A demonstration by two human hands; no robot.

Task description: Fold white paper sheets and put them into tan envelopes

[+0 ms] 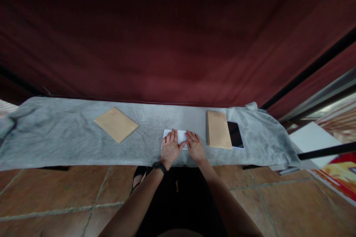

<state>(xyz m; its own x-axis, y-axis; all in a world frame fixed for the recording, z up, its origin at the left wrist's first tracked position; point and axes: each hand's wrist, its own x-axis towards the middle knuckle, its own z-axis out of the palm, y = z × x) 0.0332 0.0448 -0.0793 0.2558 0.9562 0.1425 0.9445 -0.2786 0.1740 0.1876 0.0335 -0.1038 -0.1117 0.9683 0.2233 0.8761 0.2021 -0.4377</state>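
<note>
A small white sheet of paper (pixel 182 136) lies on the grey cloth in front of me, partly covered by both hands. My left hand (pixel 170 149) rests flat on its left part, fingers stretched out and thumb pointing right. My right hand (pixel 195 147) lies flat at the paper's right end, its fingertips angled towards the left. Whether the paper is folded I cannot tell. To the right of my right hand is a stack of brown envelopes (pixel 219 129). Another brown envelope (pixel 116 124) lies turned at an angle, away to the left.
The grey cloth (pixel 69 133) covers a long narrow table. A dark-screened tablet (pixel 235 135) lies partly under the envelope stack. Behind the table hangs a dark red curtain (pixel 172 63). Black poles (pixel 308 70) and a white board (pixel 314 140) stand at the right.
</note>
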